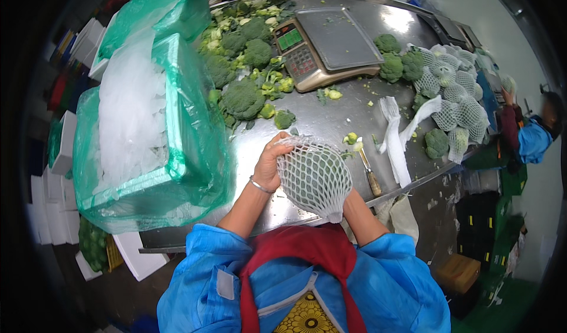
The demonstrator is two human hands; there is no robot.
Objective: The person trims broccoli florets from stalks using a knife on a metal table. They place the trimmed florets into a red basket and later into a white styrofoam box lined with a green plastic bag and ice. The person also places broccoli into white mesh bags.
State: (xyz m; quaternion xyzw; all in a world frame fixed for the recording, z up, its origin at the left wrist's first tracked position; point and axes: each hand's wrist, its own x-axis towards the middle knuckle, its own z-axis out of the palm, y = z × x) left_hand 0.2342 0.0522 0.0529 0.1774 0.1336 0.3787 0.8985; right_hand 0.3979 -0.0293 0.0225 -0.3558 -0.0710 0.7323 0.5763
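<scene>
A broccoli head inside a white foam net sleeve [315,178] is held up in front of me, above the near edge of the steel table [254,155]. My left hand [269,161], with a bangle at the wrist, grips the net's upper left edge between thumb and fingers. My right hand [350,196] goes behind and under the netted broccoli; its fingers are hidden. Just right of the sleeve lies a knife [371,175] with a wooden handle, a piece of trimmed stem at its tip. Farther right are flat white foam net sleeves [398,140].
Left stands a foam box [177,107] lined with green plastic and filled with ice [130,111]. Loose broccoli [243,99] and trimmings pile beyond it, beside a digital scale [328,45]. Netted broccoli [456,85] is stacked at right, near another person [531,133] holding a netted head.
</scene>
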